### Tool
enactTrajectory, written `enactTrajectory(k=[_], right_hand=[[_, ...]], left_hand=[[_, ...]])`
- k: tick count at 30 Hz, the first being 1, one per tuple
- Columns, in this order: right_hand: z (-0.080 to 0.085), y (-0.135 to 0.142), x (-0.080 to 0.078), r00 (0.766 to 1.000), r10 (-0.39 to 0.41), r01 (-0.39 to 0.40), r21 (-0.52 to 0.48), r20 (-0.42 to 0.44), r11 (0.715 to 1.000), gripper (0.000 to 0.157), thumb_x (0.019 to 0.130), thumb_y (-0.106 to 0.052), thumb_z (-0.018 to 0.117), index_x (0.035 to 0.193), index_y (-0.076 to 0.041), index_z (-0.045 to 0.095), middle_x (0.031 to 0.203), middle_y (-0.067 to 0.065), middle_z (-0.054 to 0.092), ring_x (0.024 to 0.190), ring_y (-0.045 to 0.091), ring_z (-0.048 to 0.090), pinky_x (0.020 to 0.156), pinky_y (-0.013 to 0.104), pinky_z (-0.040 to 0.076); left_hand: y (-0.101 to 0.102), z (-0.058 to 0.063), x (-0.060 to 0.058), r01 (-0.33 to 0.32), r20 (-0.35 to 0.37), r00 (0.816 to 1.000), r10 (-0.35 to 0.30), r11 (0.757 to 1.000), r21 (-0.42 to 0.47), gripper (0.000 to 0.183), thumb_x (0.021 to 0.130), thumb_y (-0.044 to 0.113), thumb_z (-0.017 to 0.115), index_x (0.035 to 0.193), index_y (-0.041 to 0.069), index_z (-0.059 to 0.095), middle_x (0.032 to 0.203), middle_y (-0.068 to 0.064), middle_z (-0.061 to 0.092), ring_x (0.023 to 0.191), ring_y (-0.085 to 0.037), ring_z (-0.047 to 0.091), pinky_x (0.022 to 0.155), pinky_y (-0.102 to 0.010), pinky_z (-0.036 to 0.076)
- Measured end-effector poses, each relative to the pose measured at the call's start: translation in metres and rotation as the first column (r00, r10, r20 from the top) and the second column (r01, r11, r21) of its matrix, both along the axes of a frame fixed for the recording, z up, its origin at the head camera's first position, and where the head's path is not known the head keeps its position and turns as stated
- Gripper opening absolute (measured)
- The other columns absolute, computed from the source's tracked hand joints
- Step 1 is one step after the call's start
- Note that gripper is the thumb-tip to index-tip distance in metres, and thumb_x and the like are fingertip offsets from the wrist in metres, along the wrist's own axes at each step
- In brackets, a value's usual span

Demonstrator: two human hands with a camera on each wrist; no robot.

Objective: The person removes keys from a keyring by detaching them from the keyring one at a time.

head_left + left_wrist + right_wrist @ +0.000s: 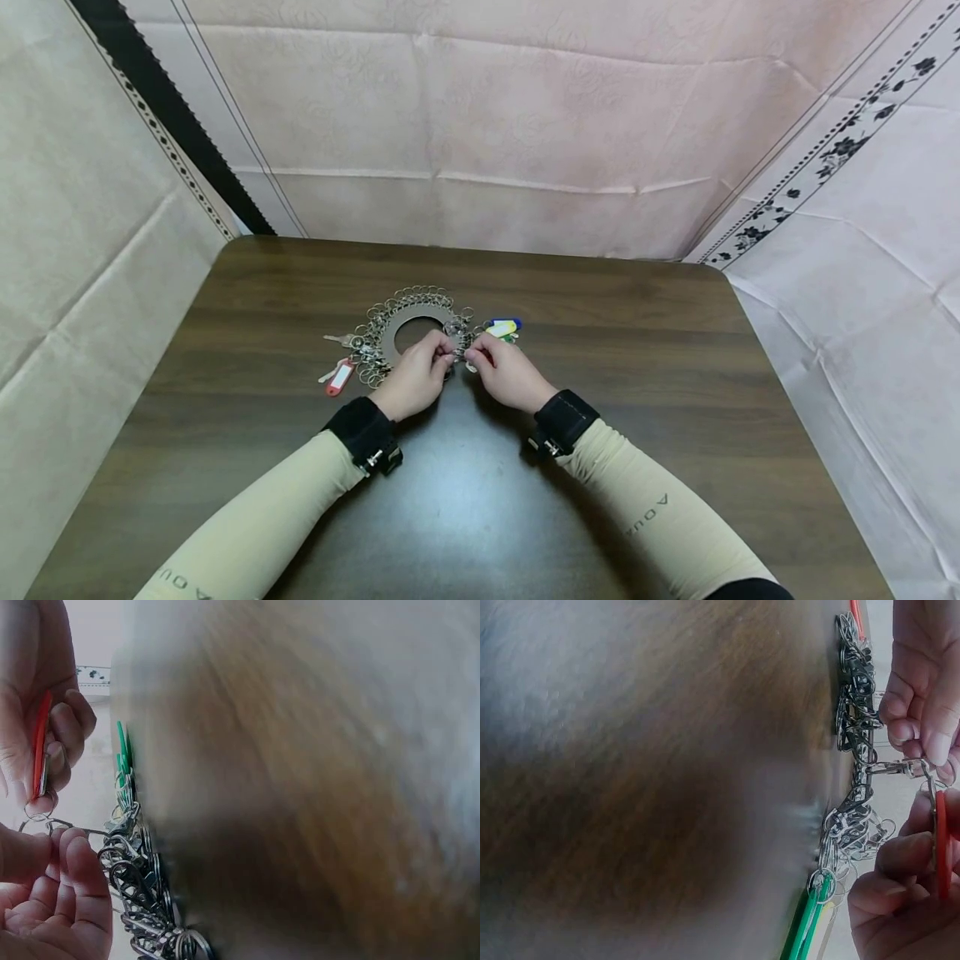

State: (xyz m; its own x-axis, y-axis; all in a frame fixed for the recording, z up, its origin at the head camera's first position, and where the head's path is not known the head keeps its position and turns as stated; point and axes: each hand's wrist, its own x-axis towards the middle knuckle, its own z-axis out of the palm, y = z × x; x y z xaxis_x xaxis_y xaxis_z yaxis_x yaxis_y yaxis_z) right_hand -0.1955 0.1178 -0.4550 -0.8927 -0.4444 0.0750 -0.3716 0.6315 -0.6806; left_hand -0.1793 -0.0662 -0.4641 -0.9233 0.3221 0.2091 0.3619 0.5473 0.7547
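A flat grey metal ring (pixel 389 337) lies on the table, its edge hung all round with small snap hooks and split rings. My left hand (pixel 417 373) is at its near right side, pinching a snap hook (pixel 904 767) that stretches out from the ring. Close beside it, my right hand (pixel 512 377) grips a red key tag (pixel 943 847) between thumb and curled fingers. A key lies against the tag, partly hidden by the fingers. The tag's split ring (pixel 37 812) meets the hook at the left fingertips; whether it is threaded on I cannot tell.
Another red key tag (pixel 341 377) with its key hangs off the ring's left side, below a bare key (pixel 341 339). Blue, yellow and green tags (pixel 503 327) lie at the right. The brown wooden table (pixel 637 358) ends at pale cloth hangings (pixel 525 125).
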Motion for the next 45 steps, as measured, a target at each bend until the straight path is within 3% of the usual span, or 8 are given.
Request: enactTrajectory(k=[10, 23, 30, 35, 41, 45], right_hand=[[-0.0005, -0.0029, 0.0000, 1.000, -0.006, 0.006, 0.038, 0.015, 0.999, 0.020, 0.101, -0.023, 0.046, 0.088, -0.009, 0.054, 0.069, 0.001, 0.049, 0.061, 0.014, 0.047, 0.055, 0.027, 0.038], [0.0008, -0.0029, -0.0049, 1.000, 0.012, -0.011, 0.047, -0.013, 0.999, 0.022, 0.101, -0.021, 0.046, 0.085, -0.007, 0.051, 0.068, 0.002, 0.045, 0.060, 0.014, 0.045, 0.054, 0.027, 0.037], [0.0025, -0.0036, -0.0062, 1.000, 0.020, -0.020, 0.060, 0.003, 0.998, 0.022, 0.101, -0.020, 0.045, 0.085, -0.007, 0.051, 0.069, 0.002, 0.046, 0.060, 0.015, 0.045, 0.054, 0.026, 0.037], [0.0019, -0.0045, -0.0061, 1.000, 0.012, -0.013, 0.036, 0.026, 0.999, 0.022, 0.101, -0.020, 0.044, 0.086, -0.007, 0.052, 0.070, 0.004, 0.049, 0.062, 0.015, 0.047, 0.056, 0.027, 0.040], [0.0014, -0.0053, -0.0051, 0.977, 0.010, 0.018, -0.128, 0.211, 0.992, 0.021, 0.103, -0.018, 0.040, 0.091, -0.005, 0.051, 0.080, 0.013, 0.066, 0.065, 0.012, 0.062, 0.065, 0.031, 0.055], [0.0035, -0.0052, -0.0042, 0.963, 0.030, 0.033, -0.227, 0.269, 0.973, 0.018, 0.102, -0.015, 0.042, 0.095, -0.001, 0.051, 0.085, 0.022, 0.067, 0.064, 0.016, 0.062, 0.064, 0.030, 0.055]], left_hand=[[-0.0036, -0.0033, 0.0001, 0.006, 0.001, 1.000, -0.006, 0.999, 0.049, 0.004, 0.094, 0.002, 0.052, 0.097, 0.004, 0.054, 0.084, -0.011, 0.060, 0.073, -0.016, 0.053, 0.066, -0.036, 0.047], [-0.0072, -0.0023, -0.0072, 0.055, -0.075, 0.996, -0.054, 0.998, 0.008, 0.005, 0.090, 0.001, 0.058, 0.093, 0.004, 0.055, 0.082, -0.008, 0.063, 0.073, -0.014, 0.055, 0.067, -0.036, 0.050], [-0.0079, -0.0015, -0.0074, 0.054, -0.073, 0.996, -0.054, 0.999, -0.008, 0.004, 0.091, 0.005, 0.059, 0.091, 0.003, 0.055, 0.081, -0.006, 0.063, 0.073, -0.013, 0.055, 0.066, -0.035, 0.049], [-0.0071, -0.0018, -0.0054, 0.045, -0.013, 0.999, -0.044, 0.998, 0.040, 0.005, 0.089, 0.003, 0.060, 0.093, 0.003, 0.057, 0.083, -0.008, 0.064, 0.075, -0.013, 0.057, 0.068, -0.036, 0.052], [-0.0050, 0.0001, -0.0034, 0.020, 0.109, 0.994, -0.031, 0.995, 0.102, 0.015, 0.089, 0.005, 0.060, 0.104, 0.002, 0.064, 0.090, -0.012, 0.068, 0.077, -0.014, 0.060, 0.072, -0.038, 0.054], [-0.0044, 0.0010, -0.0039, -0.005, 0.148, 0.989, -0.014, 0.992, 0.129, 0.012, 0.091, 0.009, 0.059, 0.099, 0.005, 0.067, 0.088, -0.012, 0.070, 0.074, -0.013, 0.060, 0.067, -0.034, 0.051]])
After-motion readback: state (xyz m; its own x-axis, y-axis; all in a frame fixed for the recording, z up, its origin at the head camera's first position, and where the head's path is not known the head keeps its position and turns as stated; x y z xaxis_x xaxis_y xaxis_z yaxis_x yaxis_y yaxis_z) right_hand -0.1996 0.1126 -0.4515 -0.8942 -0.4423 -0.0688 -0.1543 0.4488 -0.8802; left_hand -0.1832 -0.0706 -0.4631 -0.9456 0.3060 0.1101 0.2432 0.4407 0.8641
